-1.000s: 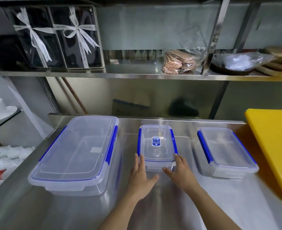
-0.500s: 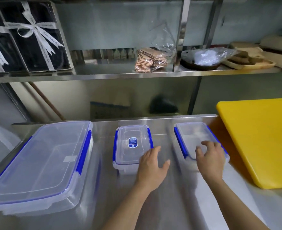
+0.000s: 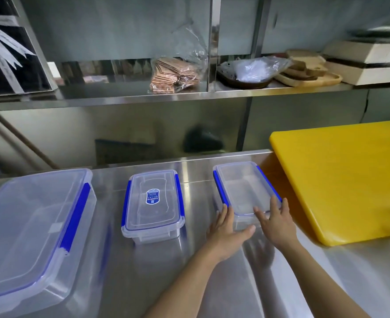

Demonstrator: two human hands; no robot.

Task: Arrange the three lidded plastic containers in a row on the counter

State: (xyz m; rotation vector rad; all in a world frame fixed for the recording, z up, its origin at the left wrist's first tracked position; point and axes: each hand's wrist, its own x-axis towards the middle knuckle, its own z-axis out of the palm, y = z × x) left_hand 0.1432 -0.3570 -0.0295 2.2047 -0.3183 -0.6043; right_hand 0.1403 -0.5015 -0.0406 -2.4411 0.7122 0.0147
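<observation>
Three lidded tubs stand on the steel worktop [image 3: 212, 283], well apart from one another. The large tub [image 3: 31, 235] is at the left, its long axis running from the near edge toward the back wall, tilted a little rightward at the far end. The middle tub [image 3: 152, 205], with a blue label on its lid, stands nearly square to the wall, long axis also near to far.

The right tub [image 3: 244, 189] is the one in hand. Its long axis runs near to far but leans left at the far end, so it points slightly off from the middle tub, and its right side lies just beside the yellow board [image 3: 340, 175].

The left hand [image 3: 226, 230] lies flat against its near-left corner, fingers spread and thumb stretched under the near end. The right hand [image 3: 274, 223] rests open on the near-right corner, fingertips on the lid rim. Neither grip closes round the tub; both bracket its near short end, equally close. The tub lies straight ahead of both palms, so a small twist would probably square it with its neighbours.
</observation>
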